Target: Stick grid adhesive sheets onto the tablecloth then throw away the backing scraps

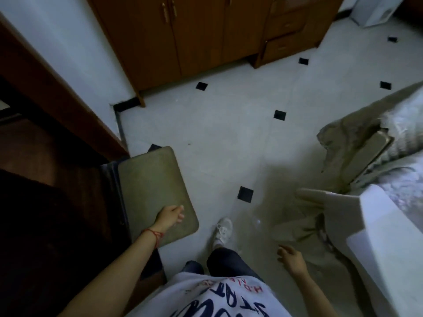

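I stand looking down at the floor. My left hand [170, 217] hangs over a green mat, fingers loosely curled and holding nothing. My right hand [291, 259] is low at the right with fingers apart and empty. An olive tablecloth [352, 154] drapes over the table at the right edge, and more of the same cloth lies bunched below it. White sheets [389, 227] lie along the table's near edge, one corner jutting left; any grid print on them is too blurred to make out. A faint clear film [249, 213] seems to lie on the floor by my shoe.
The green mat [155, 188] lies at a dark doorway with a wooden frame [57, 97] on the left. A brown wooden cabinet [194, 35] stands against the far wall. The white tiled floor [229, 133] has small black diamonds. My white shoe [223, 229] is stepping forward.
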`<move>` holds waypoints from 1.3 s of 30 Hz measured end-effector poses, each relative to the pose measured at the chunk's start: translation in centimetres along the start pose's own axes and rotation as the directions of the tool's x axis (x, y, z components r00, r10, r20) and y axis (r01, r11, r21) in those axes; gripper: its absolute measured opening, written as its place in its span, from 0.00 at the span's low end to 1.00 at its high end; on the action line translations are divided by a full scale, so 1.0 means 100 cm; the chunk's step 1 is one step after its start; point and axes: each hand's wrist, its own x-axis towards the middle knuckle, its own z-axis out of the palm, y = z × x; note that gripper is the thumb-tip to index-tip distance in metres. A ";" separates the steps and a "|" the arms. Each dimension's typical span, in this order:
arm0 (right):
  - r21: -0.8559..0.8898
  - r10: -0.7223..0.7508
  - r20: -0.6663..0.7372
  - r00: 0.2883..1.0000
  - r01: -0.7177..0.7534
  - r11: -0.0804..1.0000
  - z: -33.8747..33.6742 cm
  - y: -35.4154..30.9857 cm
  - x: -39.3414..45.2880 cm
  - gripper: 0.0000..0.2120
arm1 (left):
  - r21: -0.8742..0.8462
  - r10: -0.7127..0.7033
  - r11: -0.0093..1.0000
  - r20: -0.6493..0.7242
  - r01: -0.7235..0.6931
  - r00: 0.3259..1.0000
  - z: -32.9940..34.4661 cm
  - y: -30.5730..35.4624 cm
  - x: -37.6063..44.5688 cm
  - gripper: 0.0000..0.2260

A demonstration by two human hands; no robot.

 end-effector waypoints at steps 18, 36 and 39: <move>0.419 0.118 -0.379 0.918 0.057 0.906 -0.049 -0.142 0.096 0.09 | 0.497 0.045 0.838 0.349 -0.225 0.936 0.064 0.250 0.150 0.08; 0.791 0.631 -0.610 0.479 0.418 0.447 -0.046 -0.190 0.023 0.08 | 0.201 -0.086 0.353 0.979 -0.914 0.183 0.270 0.410 0.057 0.09; 0.741 0.646 -0.657 0.390 0.495 0.454 -0.076 -0.189 0.011 0.08 | 0.074 -0.143 0.325 0.989 -0.943 0.028 0.297 0.405 0.019 0.08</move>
